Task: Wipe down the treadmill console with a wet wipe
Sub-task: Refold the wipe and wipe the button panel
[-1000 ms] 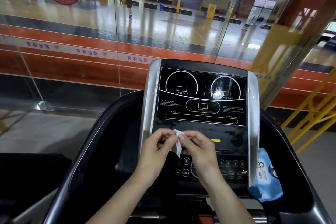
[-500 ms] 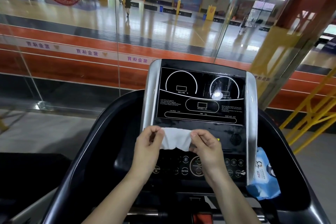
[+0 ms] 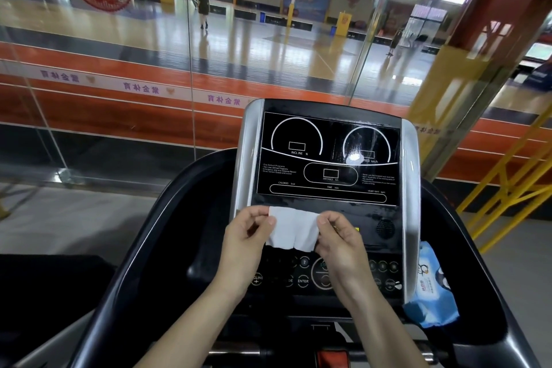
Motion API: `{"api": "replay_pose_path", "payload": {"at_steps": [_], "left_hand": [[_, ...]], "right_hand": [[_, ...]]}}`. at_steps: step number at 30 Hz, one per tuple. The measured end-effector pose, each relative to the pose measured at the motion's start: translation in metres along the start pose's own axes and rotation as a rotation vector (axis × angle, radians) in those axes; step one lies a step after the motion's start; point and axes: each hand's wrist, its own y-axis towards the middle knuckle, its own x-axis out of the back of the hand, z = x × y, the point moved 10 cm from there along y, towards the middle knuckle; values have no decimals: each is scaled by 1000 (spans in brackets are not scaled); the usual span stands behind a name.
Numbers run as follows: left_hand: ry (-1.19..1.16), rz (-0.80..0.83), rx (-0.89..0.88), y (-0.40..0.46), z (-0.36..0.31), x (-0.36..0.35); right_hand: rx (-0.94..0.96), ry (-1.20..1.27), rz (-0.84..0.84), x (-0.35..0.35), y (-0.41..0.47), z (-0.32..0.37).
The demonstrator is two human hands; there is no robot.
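Wet wipe: we hold a white sheet spread flat between our two hands, in front of the lower part of the console, just below the display panel and above the button rows. Its lower edge hangs in a slight scallop.
Left hand: our thumb and fingers pinch the wipe's left edge near its top corner; the other fingers curl inward.
Right hand: our thumb and forefinger pinch the wipe's right edge; the remaining fingers curl beneath it.
Treadmill console: we face a black panel framed by silver side strips, tilted back toward the glass. It carries two arc dials marked INCLINE and SPEED, a DISTANCE window between them, and a long strip for calories, time and heart rate. A bright glare sits on the right dial.
Buttons: round keys lie in rows below the wipe, one reading ENTER; our hands hide some of them.
Wipe packet: a blue soft pack rests in the recess just right of the console's silver strip.
Handrails: black curved rails sweep along both sides of the console.
Beyond the glass: we see a sports hall with a polished floor and a person standing far off.
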Motion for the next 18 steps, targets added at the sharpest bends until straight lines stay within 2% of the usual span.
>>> {"api": "replay_pose_path", "payload": {"at_steps": [5,10,14,18], "left_hand": [[37,58,-24,-1,-3,-7],[86,209,-64,-5,-11,-19],[141,343,-78,-13,-8,-32],[268,312,-146,-12,-8,-30]], "right_hand": [[-38,57,79,-12,-6,7],[44,-131,57,-6,-3,15],[32,-83,17,-4,-5,18],[34,-86,23,-1,-8,18]]}}
